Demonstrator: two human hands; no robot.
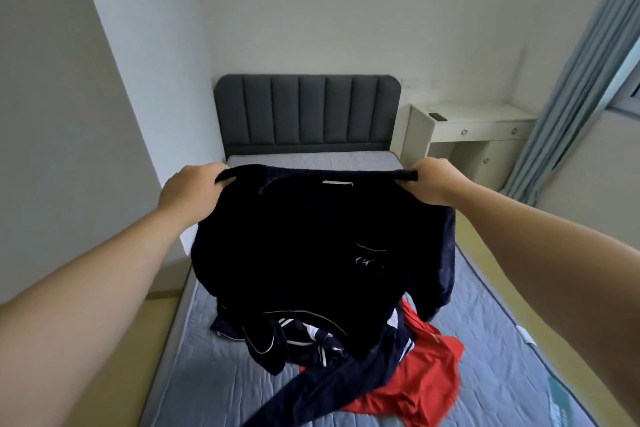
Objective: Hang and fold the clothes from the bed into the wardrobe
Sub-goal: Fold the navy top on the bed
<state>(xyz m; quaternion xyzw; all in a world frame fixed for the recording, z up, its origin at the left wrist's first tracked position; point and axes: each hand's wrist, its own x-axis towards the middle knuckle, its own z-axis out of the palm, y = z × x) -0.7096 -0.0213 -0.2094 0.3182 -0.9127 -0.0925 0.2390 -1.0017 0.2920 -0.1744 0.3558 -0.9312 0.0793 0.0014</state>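
A dark navy top with a white neck label hangs spread out above the bed. My left hand grips its left shoulder and my right hand grips its right shoulder, both held out at arm's length. Below it, a pile of dark navy clothes with white stripes lies on the grey mattress. A red garment lies partly under that pile on its right. The lower hem of the held top covers part of the pile.
The bed has a dark grey padded headboard against the back wall. A cream desk with drawers stands to its right, with a small dark object on top. Blue curtains hang at the far right. A white wall runs along the left.
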